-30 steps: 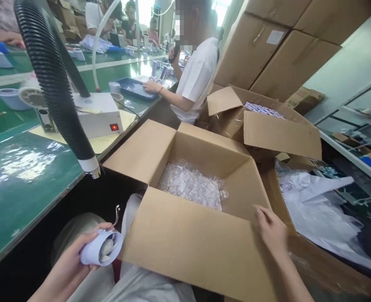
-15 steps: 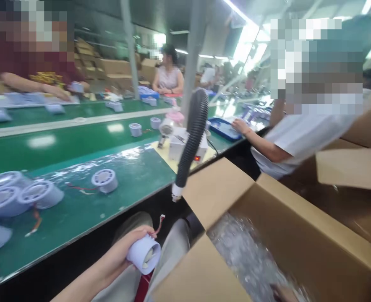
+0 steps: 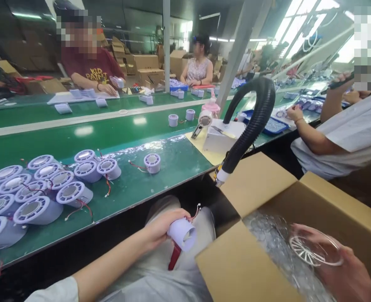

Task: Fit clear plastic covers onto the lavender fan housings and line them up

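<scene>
My left hand (image 3: 168,228) is wrapped round a lavender fan housing (image 3: 176,235), held above my lap with its open end facing right. Red and white wires (image 3: 195,213) with small connectors stick up from its back. Over the open cardboard box (image 3: 333,205), my right hand (image 3: 346,264) grips a round, clear-and-white fan grille (image 3: 306,253) with radial spokes; that hand is slightly blurred. Below the grille, many transparent pieces (image 3: 267,235) fill the box.
Several similar lavender housings (image 3: 37,212) with wires stand on the green bench (image 3: 135,193). A black flexible hose (image 3: 251,121) arches beside a white device (image 3: 220,136) on a yellow sheet. Co-workers sit across the bench and at right, one near a blue tray (image 3: 275,126).
My right hand has risen from deep in the box, bringing up the fan grille. The view has swung left; my left hand still holds the housing.
</scene>
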A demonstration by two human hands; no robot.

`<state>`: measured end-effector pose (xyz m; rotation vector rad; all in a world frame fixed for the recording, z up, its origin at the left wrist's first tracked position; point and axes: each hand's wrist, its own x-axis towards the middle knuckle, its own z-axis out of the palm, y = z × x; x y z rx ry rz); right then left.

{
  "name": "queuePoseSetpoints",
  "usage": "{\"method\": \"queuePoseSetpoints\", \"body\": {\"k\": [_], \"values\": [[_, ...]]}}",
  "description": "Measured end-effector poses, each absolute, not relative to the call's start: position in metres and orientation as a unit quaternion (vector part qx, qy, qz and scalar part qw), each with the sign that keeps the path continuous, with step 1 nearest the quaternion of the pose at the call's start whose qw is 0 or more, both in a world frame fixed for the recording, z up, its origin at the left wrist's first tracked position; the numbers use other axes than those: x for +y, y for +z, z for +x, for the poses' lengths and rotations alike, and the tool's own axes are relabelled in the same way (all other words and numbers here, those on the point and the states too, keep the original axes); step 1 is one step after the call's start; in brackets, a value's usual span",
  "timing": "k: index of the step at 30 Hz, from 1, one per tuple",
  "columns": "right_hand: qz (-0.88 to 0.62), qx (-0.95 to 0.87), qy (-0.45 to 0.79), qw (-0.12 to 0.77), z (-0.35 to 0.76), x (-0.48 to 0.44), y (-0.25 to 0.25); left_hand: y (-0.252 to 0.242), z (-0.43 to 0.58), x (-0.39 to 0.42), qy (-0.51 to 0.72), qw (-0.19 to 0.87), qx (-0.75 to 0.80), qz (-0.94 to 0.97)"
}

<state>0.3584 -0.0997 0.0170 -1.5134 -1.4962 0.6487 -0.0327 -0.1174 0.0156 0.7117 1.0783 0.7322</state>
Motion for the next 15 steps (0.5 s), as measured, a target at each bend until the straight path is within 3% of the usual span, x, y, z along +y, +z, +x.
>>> {"method": "queuePoseSetpoints", "body": {"k": [1,3,5,9,12,15], "values": [[-0.548,-0.643,0.332,0.420,0.337,-0.104,0.020,0.016,-0.033,-0.118,0.323,0.737,0.488,0.338],[-0.435,-0.765,0.336,0.336,0.285,-0.111,0.028,0.018,-0.034,-0.119,0.302,0.734,0.482,0.371],[-0.379,-0.864,0.240,0.228,0.232,-0.117,0.034,0.021,-0.036,-0.120,0.282,0.728,0.482,0.398],[-0.371,-0.911,0.064,0.170,0.168,-0.121,0.034,0.031,-0.043,-0.127,0.277,0.619,0.480,0.557],[-0.381,-0.896,0.150,0.170,0.158,-0.119,0.031,0.036,-0.051,-0.133,0.294,0.467,0.479,0.683],[-0.379,-0.840,0.325,0.210,0.158,-0.120,0.032,0.029,-0.056,-0.136,0.323,0.428,0.490,0.687]]}}
